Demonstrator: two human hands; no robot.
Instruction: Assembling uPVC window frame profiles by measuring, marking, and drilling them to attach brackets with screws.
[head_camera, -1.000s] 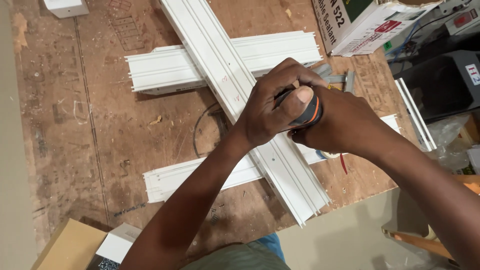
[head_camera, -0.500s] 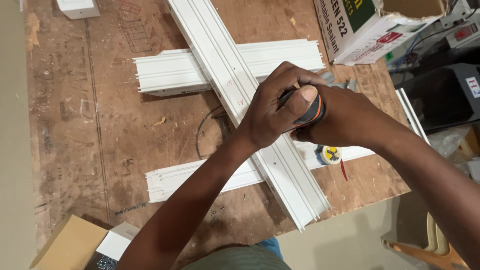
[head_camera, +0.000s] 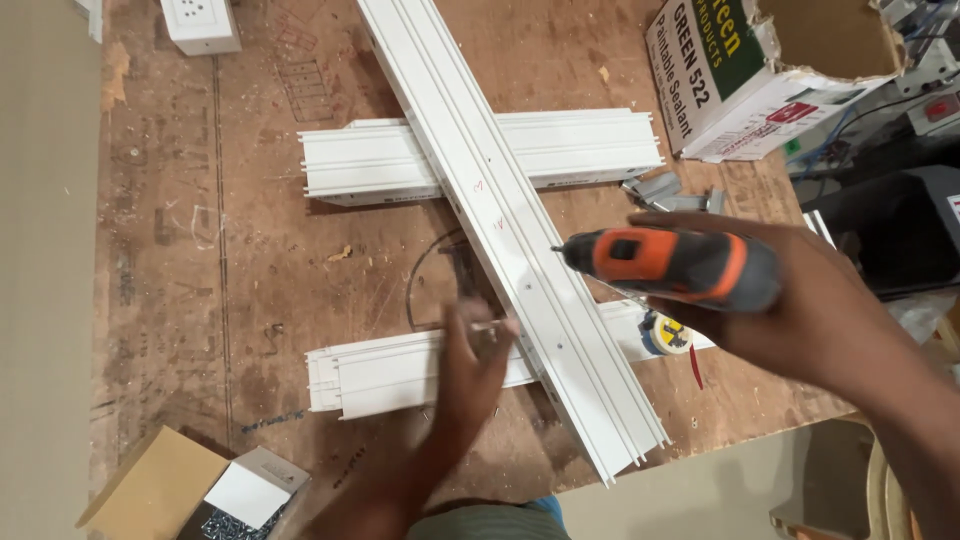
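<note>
Drill, orange and grey, sits gripped in the right hand, held level above the tabletop with its bit pointing left at the long white channel. That channel runs on a diagonal from the far edge of the tabletop down toward the person, its near end jutting past the tabletop's near edge. It lies across two shorter white channels, the far crosspiece and the near crosspiece, both set roughly left to right. The drill's tip hangs just beside the long channel's right flank, about midway between the two crossings, above it rather than touching. The left hand is blurred with motion at the near crossing, on the long channel's left side, fingers pinched around something small and pale, perhaps a screw; what it is cannot be told for sure. So the two hands flank the long channel, the left nearer the near crosspiece, the right higher and further right. A small yellow tape roll rests just under the drill. A sealant carton stands at the far right, a screw box at the near left, and a white socket box at the far left.
</note>
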